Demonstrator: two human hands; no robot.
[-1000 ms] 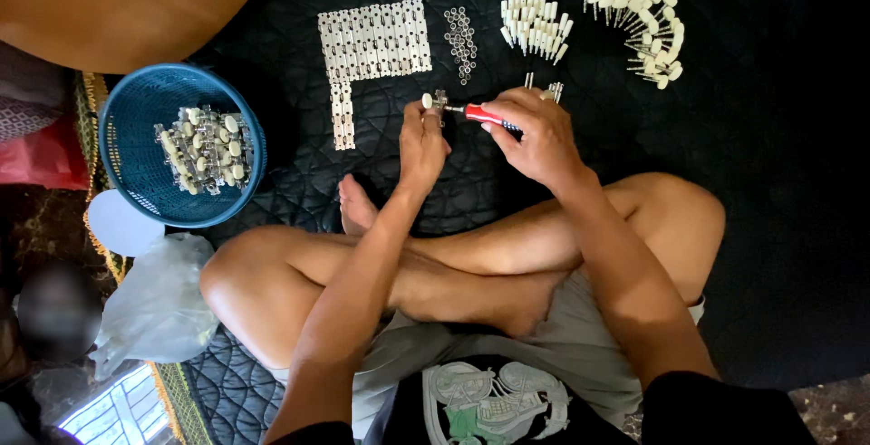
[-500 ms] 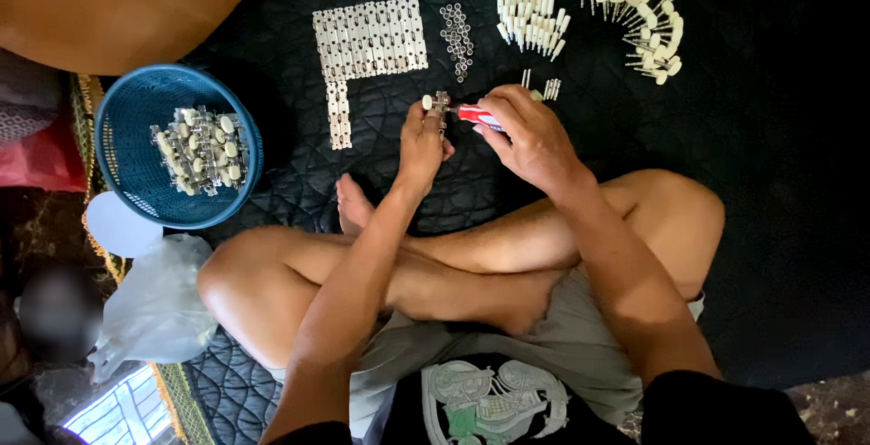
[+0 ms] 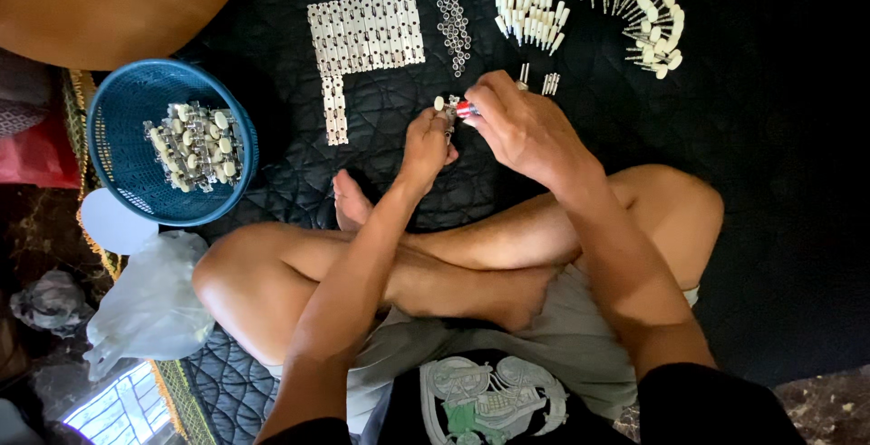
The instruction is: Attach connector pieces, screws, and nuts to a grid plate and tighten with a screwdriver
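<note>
The left hand (image 3: 426,141) pinches a small metal part with a cream knob (image 3: 441,105) above the black quilted mat (image 3: 381,164). The right hand (image 3: 521,123), fingers closed, grips a red-handled tool (image 3: 466,110) touching that part. A blue basket (image 3: 118,182) of similar parts sits well apart on the left; white strips (image 3: 367,33) lie beyond the hands.

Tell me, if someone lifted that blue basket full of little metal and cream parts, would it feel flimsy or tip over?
The blue basket looks like thin open-mesh plastic, so it would probably flex a little. Its heap of metal and cream parts likely makes it heavy for its size. It is wide and shallow, so tipping seems unlikely, though the loose parts would probably slide and rattle.
</note>
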